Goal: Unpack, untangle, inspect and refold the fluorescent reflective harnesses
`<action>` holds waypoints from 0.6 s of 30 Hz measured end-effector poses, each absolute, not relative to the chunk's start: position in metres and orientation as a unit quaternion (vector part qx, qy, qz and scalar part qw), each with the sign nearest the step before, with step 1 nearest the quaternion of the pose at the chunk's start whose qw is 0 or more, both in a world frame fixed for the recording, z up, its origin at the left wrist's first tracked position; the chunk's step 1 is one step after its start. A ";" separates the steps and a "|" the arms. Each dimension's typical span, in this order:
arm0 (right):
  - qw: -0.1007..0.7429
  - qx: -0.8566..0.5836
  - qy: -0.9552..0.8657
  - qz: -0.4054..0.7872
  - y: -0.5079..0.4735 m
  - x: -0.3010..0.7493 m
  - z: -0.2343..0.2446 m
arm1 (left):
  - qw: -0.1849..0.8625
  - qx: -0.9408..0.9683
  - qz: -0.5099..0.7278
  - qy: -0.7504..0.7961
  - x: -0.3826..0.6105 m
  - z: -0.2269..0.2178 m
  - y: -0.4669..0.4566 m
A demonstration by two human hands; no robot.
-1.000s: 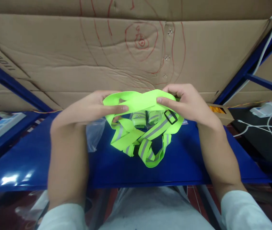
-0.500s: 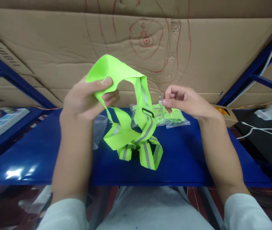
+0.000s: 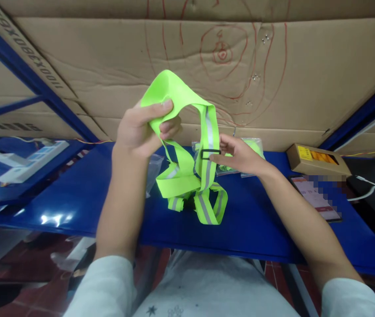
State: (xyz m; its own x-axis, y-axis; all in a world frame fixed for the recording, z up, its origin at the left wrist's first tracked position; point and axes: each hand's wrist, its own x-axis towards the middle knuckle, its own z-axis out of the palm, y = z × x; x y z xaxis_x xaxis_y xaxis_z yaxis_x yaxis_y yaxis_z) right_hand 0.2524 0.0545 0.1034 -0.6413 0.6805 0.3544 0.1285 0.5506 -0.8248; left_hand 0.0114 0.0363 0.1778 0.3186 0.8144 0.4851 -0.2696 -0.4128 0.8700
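Observation:
My left hand (image 3: 141,130) is closed on the upper loop of a neon green reflective strap vest (image 3: 187,176), holding it raised above the blue table (image 3: 75,202). The vest's grey-striped lower straps rest on the table. My right hand (image 3: 238,155) pinches the hanging strap beside its black buckle (image 3: 210,153). Behind my right hand lie clear bags of packed green vests (image 3: 250,147).
A cardboard wall (image 3: 108,66) with red scribbles stands right behind the table. A small brown box (image 3: 317,159) and a printed sheet (image 3: 316,198) lie at the right, white cables (image 3: 372,189) beyond. An empty clear bag (image 3: 154,165) lies by my left wrist. White items sit on the left shelf (image 3: 25,163).
My left hand lifted the vest's top loop up off the table. My right hand let go, then came back left and took the strap at the buckle. The view shifted right.

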 end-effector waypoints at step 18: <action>0.440 -0.200 -0.671 0.562 0.052 0.264 0.115 | 0.426 0.635 0.606 0.222 0.000 0.178 0.037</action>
